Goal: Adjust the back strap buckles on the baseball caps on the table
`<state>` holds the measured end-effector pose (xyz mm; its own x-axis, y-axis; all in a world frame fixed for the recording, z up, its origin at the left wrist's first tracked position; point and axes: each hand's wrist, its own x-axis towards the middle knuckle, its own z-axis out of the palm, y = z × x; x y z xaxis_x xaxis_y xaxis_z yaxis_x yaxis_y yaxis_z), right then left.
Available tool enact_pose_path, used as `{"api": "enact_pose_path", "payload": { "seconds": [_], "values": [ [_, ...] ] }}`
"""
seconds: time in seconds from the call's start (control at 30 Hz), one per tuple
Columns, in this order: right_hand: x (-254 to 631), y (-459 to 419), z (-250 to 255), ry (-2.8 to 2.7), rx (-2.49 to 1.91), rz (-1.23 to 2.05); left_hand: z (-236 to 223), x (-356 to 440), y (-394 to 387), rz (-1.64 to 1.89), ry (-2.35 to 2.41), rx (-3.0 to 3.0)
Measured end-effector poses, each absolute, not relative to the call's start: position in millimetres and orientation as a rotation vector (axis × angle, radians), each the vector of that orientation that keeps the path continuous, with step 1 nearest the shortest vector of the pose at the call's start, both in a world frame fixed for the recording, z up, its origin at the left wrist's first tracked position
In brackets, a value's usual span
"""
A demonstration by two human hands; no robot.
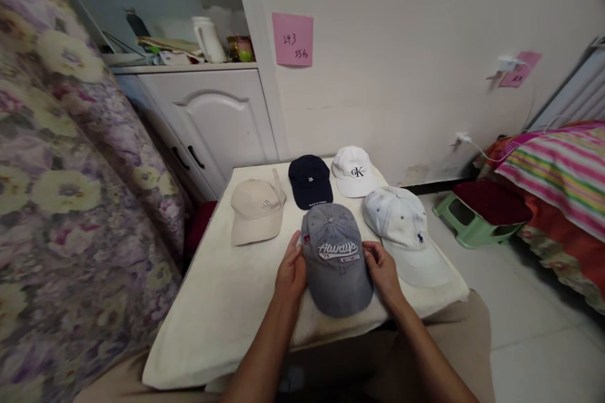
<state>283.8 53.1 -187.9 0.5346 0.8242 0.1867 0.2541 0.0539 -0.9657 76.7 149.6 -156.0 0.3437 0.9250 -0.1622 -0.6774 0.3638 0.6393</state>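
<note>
A grey baseball cap (336, 258) with white "Always" lettering sits between my hands near the front of the table, its brim toward me. My left hand (292, 271) grips its left side, and my right hand (382, 267) has its fingers closed on the right edge. Just right of it lies a pale washed-denim cap (401, 227) with a small dark emblem. Behind are a navy cap (309, 179) and a white cap (354, 171) with black letters. A beige cap (258, 208), its strap sticking up, rests to the left. The fingertips under the grey cap are partly hidden.
A cream cloth (212, 308) covers the small table, which stands by a wall and a white cabinet (212, 113). A floral curtain (80, 201) hangs at left. At right are a green stool (466, 227) and a bed with striped covers (562, 164).
</note>
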Motion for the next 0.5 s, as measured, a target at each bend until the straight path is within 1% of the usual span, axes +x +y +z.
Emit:
{"api": "enact_pose_path", "payload": {
  "seconds": [0.23, 0.5],
  "values": [
    [284.4, 53.9, -189.2, -0.998, -1.520, 0.531, -159.6, 81.5, 174.1, 1.099, 0.542, 0.494],
    [282.2, 52.9, -187.3, -1.006, -1.532, 0.501, -167.1, 80.5, 179.6, 1.137, 0.584, 0.501]
  ]
}}
